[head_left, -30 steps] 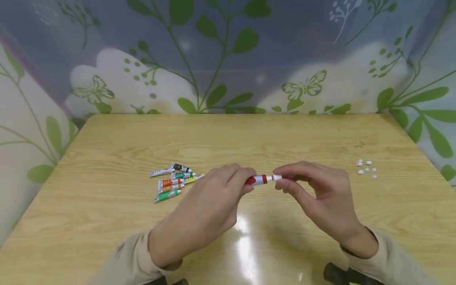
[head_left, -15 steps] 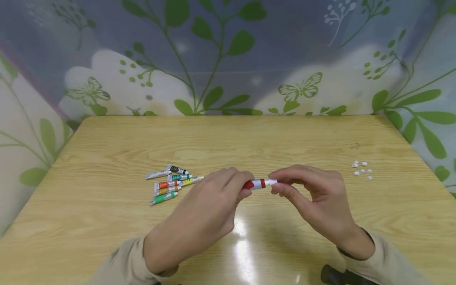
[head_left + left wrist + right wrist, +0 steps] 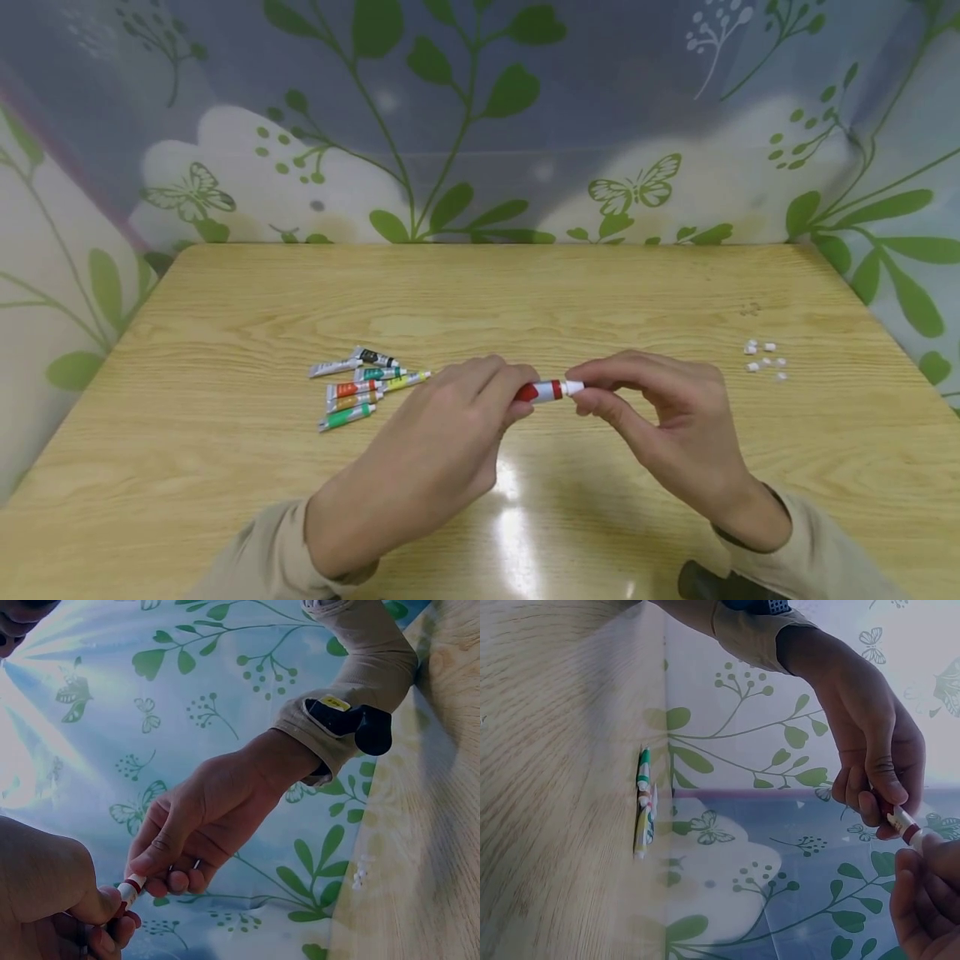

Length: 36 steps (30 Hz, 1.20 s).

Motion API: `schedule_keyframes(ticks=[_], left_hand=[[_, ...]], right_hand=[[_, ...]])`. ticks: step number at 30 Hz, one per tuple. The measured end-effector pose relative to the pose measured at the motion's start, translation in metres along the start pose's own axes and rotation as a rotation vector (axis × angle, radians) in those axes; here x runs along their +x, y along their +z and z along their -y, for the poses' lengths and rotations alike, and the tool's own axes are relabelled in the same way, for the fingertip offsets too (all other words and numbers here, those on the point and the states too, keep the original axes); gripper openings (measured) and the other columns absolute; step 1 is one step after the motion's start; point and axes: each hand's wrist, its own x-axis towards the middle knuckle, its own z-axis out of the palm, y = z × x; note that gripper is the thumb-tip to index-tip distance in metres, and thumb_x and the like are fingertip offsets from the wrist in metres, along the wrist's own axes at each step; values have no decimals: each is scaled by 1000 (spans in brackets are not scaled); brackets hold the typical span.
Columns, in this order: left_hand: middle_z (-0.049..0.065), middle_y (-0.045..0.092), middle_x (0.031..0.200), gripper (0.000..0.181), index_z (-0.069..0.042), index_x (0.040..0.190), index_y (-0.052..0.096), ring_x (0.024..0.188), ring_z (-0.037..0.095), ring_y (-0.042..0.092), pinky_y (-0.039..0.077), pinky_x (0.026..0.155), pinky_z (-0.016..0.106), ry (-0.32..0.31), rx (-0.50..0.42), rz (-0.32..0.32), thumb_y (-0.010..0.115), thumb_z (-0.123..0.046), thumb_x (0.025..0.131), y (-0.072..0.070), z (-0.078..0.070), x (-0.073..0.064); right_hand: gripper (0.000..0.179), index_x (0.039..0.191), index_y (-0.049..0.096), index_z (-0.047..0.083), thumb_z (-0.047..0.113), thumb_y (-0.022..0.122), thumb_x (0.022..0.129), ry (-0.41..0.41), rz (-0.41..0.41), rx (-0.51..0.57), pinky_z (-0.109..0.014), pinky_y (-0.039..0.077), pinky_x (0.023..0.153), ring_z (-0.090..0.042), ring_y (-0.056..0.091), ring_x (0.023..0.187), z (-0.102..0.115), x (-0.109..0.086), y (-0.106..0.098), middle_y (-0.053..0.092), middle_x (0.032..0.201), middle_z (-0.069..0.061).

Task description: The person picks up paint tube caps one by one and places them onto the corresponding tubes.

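Note:
A small paint tube [image 3: 546,391] with red bands and a silvery-white middle lies level between the two hands in the head view. My left hand [image 3: 435,442] grips its rear part, with the fingers wrapped over it and the tail hidden. At the nozzle end sits a white cap [image 3: 573,388], which the thumb and forefinger of my right hand [image 3: 675,417] pinch. Cap and nozzle line up and meet. In the left wrist view the red and white tube [image 3: 130,889] shows between both hands; the right wrist view has the tube [image 3: 902,822] as well.
Left on the wooden table [image 3: 225,333], several paint tubes [image 3: 352,402] lie grouped, among them black, orange and green ones. Several small white pieces [image 3: 767,362] are scattered at the right. Faint grey rings [image 3: 750,309] show behind them. A patterned cloth [image 3: 480,200] rises at the back.
A second ago a small gap showed between the cap and the nozzle; now the cap meets the nozzle. Both hands stay nearly in place, and the head view has shifted slightly.

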Motion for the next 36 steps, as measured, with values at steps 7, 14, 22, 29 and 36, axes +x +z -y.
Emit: schedule_keyframes(ticks=[7, 14, 22, 29, 36], left_hand=[[1, 60, 84, 13, 1, 103, 62, 72, 13, 54, 50, 67, 26, 4, 0, 2, 63, -8, 93, 0, 0, 0], [1, 59, 84, 14, 1, 104, 62, 71, 12, 54, 48, 65, 25, 2, -3, 12, 62, -9, 94, 0, -2, -1], [2, 61, 84, 14, 1, 104, 62, 71, 12, 54, 47, 64, 25, -7, 4, 8, 63, -8, 94, 0, -3, -1], [2, 62, 86, 14, 1, 104, 63, 74, 13, 56, 49, 66, 26, -12, -3, 15, 63, -8, 93, 0, -3, -1], [1, 61, 85, 14, 1, 104, 63, 72, 12, 55, 47, 63, 23, -10, 5, 19, 62, -10, 94, 0, -4, -1]], right_hand=[[16, 97, 70, -7, 7, 67, 90, -2, -3, -47, -20, 53, 66, -11, 65, 70, -1, -1, 0, 72, 88, -8], [19, 94, 71, -4, 14, 66, 91, -10, -5, -131, -18, 51, 62, -9, 62, 64, -1, -1, 0, 70, 80, -8], [17, 97, 68, -10, 6, 66, 90, -22, -4, -22, -20, 54, 64, -9, 66, 72, -2, -1, 1, 72, 90, -8], [20, 94, 70, -6, 13, 65, 92, -19, -19, -140, -18, 52, 64, -8, 64, 67, -2, -2, 1, 71, 83, -7], [23, 90, 71, -1, 20, 62, 94, -25, -14, -239, -18, 50, 55, -7, 60, 58, -2, -3, 0, 69, 73, -7]])
